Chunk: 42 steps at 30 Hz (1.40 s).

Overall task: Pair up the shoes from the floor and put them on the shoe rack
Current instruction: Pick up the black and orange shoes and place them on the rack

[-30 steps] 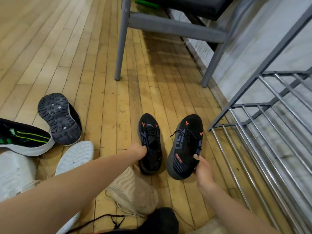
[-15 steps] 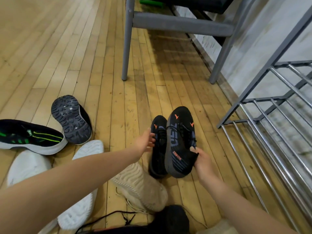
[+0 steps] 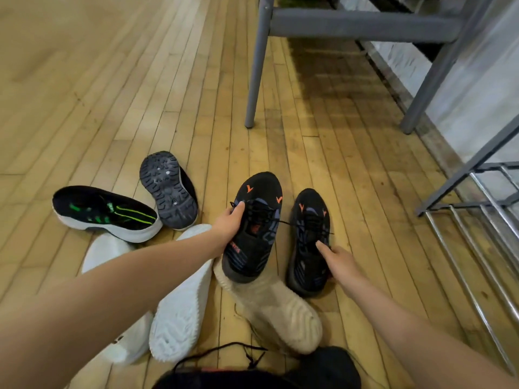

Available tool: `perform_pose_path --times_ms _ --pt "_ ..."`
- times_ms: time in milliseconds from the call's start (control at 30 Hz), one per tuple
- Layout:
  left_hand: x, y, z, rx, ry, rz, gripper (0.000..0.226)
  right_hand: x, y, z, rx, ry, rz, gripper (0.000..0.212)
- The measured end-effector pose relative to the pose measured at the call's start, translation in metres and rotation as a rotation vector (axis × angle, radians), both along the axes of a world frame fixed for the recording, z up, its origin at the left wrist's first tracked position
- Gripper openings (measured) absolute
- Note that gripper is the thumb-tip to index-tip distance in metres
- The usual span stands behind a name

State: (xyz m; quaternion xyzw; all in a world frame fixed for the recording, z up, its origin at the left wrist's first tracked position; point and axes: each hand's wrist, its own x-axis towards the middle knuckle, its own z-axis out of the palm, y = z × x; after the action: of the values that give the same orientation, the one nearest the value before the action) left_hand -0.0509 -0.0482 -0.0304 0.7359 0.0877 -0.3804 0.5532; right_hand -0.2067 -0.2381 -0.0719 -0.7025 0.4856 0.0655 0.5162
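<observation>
Black pair: two black sneakers with orange marks, side by side, toes pointing away.
Left hand (image 3: 229,224): its fingers grip the left black sneaker (image 3: 254,226) at the laces; the heel lies over a beige shoe (image 3: 269,310).
Right hand (image 3: 338,262): it holds the right black sneaker (image 3: 309,242) at the collar; the curled fingers are partly hidden behind the shoe, which looks to rest on the wooden floor (image 3: 140,94).
Shoe rack (image 3: 477,220): at the right, cut by the picture edge, well apart from both sneakers.
Other shoes: a black-and-green shoe (image 3: 105,213), a shoe with sole up (image 3: 168,190), white shoes (image 3: 179,304) partly hidden under the left arm.
Bottom edge: a dark thing with laces, hard to make out.
</observation>
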Motion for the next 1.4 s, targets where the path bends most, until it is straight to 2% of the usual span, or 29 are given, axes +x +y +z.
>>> perform_pose_path --times_ms 133,267,500,633,700,800,967,1100,1233,1400 --pt "-0.001 0.011 -0.009 0.068 0.017 0.002 0.056 0.0 0.001 -0.006 -0.208 0.015 0.062 0.043" --pt "0.001 0.004 -0.012 0.111 0.001 -0.036 0.06 -0.001 -0.001 -0.01 -0.369 0.017 0.167 0.023" --pt "0.015 -0.022 0.02 0.07 0.029 -0.132 0.058 -0.006 -0.043 0.029 -0.246 -0.079 0.102 0.021" --pt "0.019 -0.039 0.073 -0.041 0.034 -0.105 0.049 0.007 -0.074 0.11 -0.196 -0.214 0.07 0.017" --pt "0.024 -0.05 0.108 -0.109 0.021 -0.101 0.053 0.012 -0.085 0.159 -0.23 -0.288 0.056 0.017" --pt "0.03 -0.072 0.174 -0.154 -0.035 -0.134 0.061 0.018 -0.095 0.225 -0.238 -0.409 -0.085 0.015" --pt "0.021 -0.12 0.301 -0.304 -0.149 -0.212 0.059 0.01 -0.102 0.336 -0.152 -0.672 -0.323 0.009" --pt "-0.002 -0.148 0.372 -0.428 -0.229 -0.235 0.051 -0.023 -0.114 0.42 -0.27 -0.768 -0.379 0.031" --pt "-0.029 -0.179 0.411 -0.501 -0.292 -0.253 0.047 -0.074 -0.126 0.477 -0.448 -0.802 -0.401 0.014" --pt "-0.085 -0.244 0.459 -0.63 -0.31 -0.389 0.046 -0.152 -0.138 0.519 -0.498 -0.824 -0.561 0.025"
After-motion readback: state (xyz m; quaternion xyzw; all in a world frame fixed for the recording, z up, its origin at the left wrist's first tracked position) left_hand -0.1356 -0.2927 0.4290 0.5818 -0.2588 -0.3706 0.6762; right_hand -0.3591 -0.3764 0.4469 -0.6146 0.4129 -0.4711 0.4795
